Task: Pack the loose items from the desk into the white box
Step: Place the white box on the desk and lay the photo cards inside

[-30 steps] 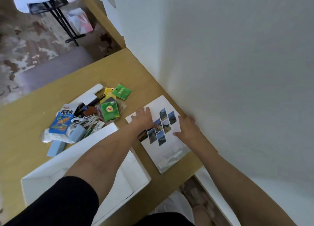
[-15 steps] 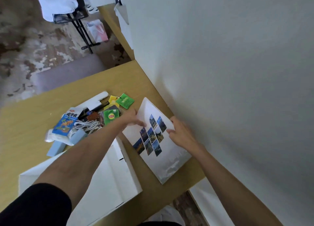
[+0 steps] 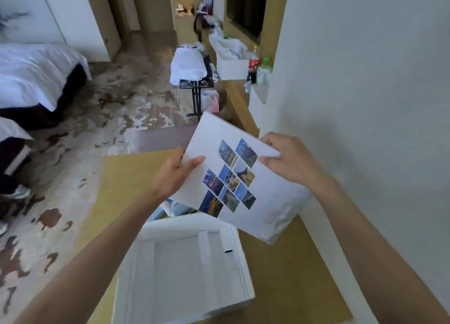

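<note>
A flat white booklet (image 3: 265, 206) printed with a diamond of small photos is lifted off the wooden desk (image 3: 126, 177) and tilted. My left hand (image 3: 175, 175) grips its left edge. Its upper right corner is held by my right hand (image 3: 289, 160). Below it the open white box (image 3: 180, 267) stands on the desk, its inside showing nothing. Most of the loose items are hidden behind the booklet and my left arm; only a blue and white scrap (image 3: 170, 209) shows at the box's far edge.
A white wall (image 3: 365, 104) runs along the desk's right side. Beyond the desk are a black folding stand with white cloth (image 3: 190, 68), a cola bottle (image 3: 253, 68) on a ledge, a pink bag (image 3: 210, 100) on the floor and a bed (image 3: 31, 75) at left.
Both hands have taken the booklet off the desk and raised it above the box. The head camera has tipped up, so the room beyond the desk is in sight.
</note>
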`<state>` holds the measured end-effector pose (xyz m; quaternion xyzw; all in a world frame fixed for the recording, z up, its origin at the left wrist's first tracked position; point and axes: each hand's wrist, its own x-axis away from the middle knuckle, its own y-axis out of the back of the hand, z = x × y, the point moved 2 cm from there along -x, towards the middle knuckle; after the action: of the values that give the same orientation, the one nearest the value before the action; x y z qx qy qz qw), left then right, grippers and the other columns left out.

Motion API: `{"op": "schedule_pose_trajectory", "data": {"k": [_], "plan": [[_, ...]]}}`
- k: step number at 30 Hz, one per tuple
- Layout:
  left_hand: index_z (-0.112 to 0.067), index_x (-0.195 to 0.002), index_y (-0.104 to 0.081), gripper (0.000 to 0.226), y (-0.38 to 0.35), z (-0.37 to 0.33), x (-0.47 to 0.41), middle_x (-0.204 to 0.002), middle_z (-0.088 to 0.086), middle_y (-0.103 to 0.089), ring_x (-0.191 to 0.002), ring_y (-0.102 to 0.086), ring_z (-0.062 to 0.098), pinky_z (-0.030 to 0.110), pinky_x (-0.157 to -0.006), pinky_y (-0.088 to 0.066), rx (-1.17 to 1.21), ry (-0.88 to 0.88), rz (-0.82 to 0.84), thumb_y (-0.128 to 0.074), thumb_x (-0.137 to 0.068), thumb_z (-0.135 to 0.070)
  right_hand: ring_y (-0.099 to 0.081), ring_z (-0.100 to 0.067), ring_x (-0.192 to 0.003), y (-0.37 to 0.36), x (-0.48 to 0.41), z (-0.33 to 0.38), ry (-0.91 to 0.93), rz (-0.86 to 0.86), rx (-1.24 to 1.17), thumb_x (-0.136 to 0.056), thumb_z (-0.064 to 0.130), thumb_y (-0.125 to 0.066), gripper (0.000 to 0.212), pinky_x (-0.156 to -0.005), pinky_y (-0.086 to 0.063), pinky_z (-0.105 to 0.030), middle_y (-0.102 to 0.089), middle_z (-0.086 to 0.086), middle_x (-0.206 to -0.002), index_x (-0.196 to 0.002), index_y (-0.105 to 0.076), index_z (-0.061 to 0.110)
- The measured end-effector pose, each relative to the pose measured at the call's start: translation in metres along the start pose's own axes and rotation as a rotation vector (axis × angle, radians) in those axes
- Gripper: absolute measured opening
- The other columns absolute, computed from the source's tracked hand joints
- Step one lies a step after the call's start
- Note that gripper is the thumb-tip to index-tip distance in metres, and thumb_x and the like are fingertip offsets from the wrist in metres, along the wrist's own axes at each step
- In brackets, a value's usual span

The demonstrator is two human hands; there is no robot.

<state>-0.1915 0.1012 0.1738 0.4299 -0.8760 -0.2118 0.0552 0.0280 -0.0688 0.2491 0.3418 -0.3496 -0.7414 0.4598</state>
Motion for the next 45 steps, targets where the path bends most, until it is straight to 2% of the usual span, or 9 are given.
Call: {"op": "schedule_pose_trajectory", "data": {"k": [6,11,15,21,26,30,34,39,45], "plan": [[-0.028,-0.101,-0.047,0.032,0.061,0.061,0.093,-0.086,0.002,-0.072,-0.066,-0.071,0.016,0.029,-0.052,-0.056,0.16,0.23,-0.157,-0.059,-0.086,-0.054,-0.064,-0.027,-0.078,-0.076,-0.032,0.072,0.141,0.32,-0.04,-0.081,0.027,-0.065,0.014,-0.065,-0.05,-0.038,-0.068,-0.005,-0.088,-0.089,-0.06,0.017],[-0.022,-0.137,-0.012,0.045,0.048,0.106,0.147,-0.102,0.019,-0.058,-0.066,-0.06,0.028,0.053,-0.063,-0.056,0.081,0.36,-0.225,-0.037,-0.101,-0.016,-0.053,-0.024,-0.069,-0.16,-0.022,0.069,0.171,0.588,-0.012,-0.087,0.02,-0.06,0.008,-0.058,-0.035,-0.033,-0.06,-0.009,-0.086,-0.092,-0.058,0.014],[-0.023,-0.145,-0.006,0.06,0.031,0.12,0.166,-0.15,0.019,-0.025,-0.112,-0.055,0.039,0.044,-0.089,-0.046,-0.303,0.315,-0.019,-0.035,-0.096,-0.005,-0.055,-0.023,-0.116,-0.198,-0.015,0.053,0.175,0.689,0.157,-0.093,0.031,-0.056,0.042,-0.086,-0.047,-0.037,-0.055,0.0,-0.132,-0.134,-0.049,0.02],[-0.028,-0.139,-0.021,0.045,0.04,0.129,0.166,-0.094,0.012,-0.06,-0.077,-0.065,0.029,0.04,-0.066,-0.055,-0.725,0.447,0.37,-0.038,-0.097,-0.024,-0.054,-0.015,-0.069,-0.239,0.001,0.041,0.252,0.794,0.361,-0.098,0.032,-0.046,0.02,-0.058,-0.043,-0.033,-0.049,0.007,-0.08,-0.117,-0.041,0.03],[-0.02,-0.132,-0.043,0.039,0.044,0.126,0.148,-0.105,0.008,-0.064,-0.064,-0.059,0.016,0.024,-0.052,-0.039,-1.094,0.285,0.597,-0.035,-0.098,-0.038,-0.06,-0.027,-0.098,-0.254,0.015,0.033,0.384,0.696,0.482,-0.098,0.02,-0.045,0.039,-0.068,-0.051,-0.039,-0.055,-0.009,-0.128,-0.136,-0.042,0.018],[-0.018,-0.129,-0.05,0.038,0.036,0.126,0.14,-0.117,0.011,-0.062,-0.104,-0.061,0.027,0.032,-0.077,-0.045,-1.266,0.072,0.629,-0.038,-0.098,-0.036,-0.043,-0.031,-0.129,-0.264,0.039,0.019,0.452,0.601,0.646,-0.09,0.009,-0.052,0.062,-0.098,-0.043,-0.042,-0.04,-0.011,-0.146,-0.148,-0.03,0.012],[-0.014,-0.126,-0.049,0.038,0.01,0.14,0.143,-0.108,0.011,-0.065,-0.098,-0.061,0.03,0.037,-0.077,-0.046,-1.291,-0.157,0.61,-0.046,-0.094,-0.034,-0.027,-0.033,-0.139,-0.278,0.069,0.0,0.477,0.722,0.659,-0.094,0.022,-0.054,0.059,-0.107,-0.035,-0.048,-0.022,-0.015,-0.156,-0.147,-0.031,0.015],[-0.023,-0.144,-0.029,0.076,-0.014,0.167,0.144,-0.149,0.013,-0.029,-0.13,-0.036,0.032,0.046,-0.092,-0.045,-1.168,0.015,0.712,-0.064,-0.082,-0.049,0.007,-0.028,-0.148,-0.297,0.09,-0.018,0.343,0.906,0.57,-0.081,0.067,-0.056,0.099,-0.116,-0.017,-0.055,0.013,-0.009,-0.162,-0.153,-0.001,0.026],[-0.049,-0.146,-0.003,0.085,-0.027,0.189,0.147,-0.158,0.009,0.018,-0.144,0.009,0.039,0.066,-0.108,-0.022,-1.162,0.12,0.81,-0.062,-0.084,-0.05,0.023,-0.033,-0.145,-0.304,0.104,-0.026,0.412,0.898,0.58,-0.088,0.063,-0.048,0.091,-0.115,0.001,-0.061,0.028,-0.01,-0.158,-0.15,0.013,0.036]]}}
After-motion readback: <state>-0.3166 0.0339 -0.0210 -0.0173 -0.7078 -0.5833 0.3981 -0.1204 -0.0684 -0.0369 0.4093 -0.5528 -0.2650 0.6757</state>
